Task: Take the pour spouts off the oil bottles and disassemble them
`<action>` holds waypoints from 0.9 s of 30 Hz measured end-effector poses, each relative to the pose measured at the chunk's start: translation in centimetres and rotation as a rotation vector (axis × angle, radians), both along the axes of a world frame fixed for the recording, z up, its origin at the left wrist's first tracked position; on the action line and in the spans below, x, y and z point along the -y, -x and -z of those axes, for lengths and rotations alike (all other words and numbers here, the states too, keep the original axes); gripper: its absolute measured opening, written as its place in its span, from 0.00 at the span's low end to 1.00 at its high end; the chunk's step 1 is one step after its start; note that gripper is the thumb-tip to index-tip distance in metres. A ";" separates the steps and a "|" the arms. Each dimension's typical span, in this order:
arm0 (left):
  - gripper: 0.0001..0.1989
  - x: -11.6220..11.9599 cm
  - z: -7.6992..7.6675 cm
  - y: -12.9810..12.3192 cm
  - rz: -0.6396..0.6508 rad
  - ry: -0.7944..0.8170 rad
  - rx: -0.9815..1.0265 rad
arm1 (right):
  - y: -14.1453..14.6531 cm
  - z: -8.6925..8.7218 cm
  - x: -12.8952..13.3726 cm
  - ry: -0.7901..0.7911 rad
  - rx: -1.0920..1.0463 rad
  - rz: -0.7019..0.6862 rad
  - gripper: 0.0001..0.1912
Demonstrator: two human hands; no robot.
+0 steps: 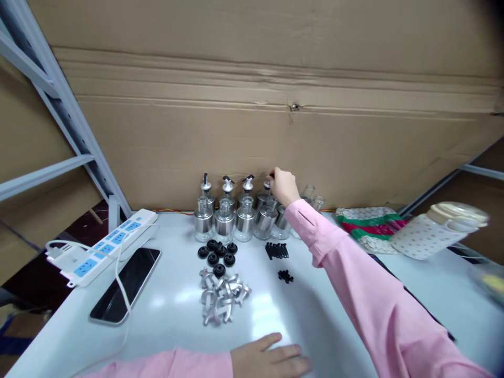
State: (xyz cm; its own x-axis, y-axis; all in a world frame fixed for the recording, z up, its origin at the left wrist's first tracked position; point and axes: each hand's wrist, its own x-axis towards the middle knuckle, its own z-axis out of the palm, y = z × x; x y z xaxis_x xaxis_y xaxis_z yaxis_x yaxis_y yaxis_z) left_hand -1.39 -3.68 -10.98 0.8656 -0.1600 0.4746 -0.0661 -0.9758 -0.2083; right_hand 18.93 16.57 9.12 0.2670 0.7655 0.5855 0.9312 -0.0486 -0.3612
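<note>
My right hand (285, 186) reaches to the back row, its fingers pinched on the top of a silver and black pour spout (266, 185) on a glass bottle. The fingertips partly hide that spout. Left of it, several bottles carry like spouts (248, 182) with black flaps. In front stands a row of open glass bottles with steel bands (244, 223). My left hand (270, 360) lies low over the table's front, fingers spread and holding nothing. Beyond it are silver metal pieces (222, 299), black round stoppers (219, 270), black flaps (277, 250) and small black parts (285, 276).
A phone (126, 286) and a white power strip (114, 245) with a cable lie at left. A spotted bottle (419, 233) and a coloured packet (368, 223) are at right. Cardboard (236, 136) walls the back; a metal frame (74, 121) rises left.
</note>
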 end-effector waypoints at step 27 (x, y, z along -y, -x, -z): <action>0.36 1.6 -6.5 1.1 -0.415 1.670 0.034 | 9.2 5.4 22.7 -0.165 -1.290 -0.782 0.10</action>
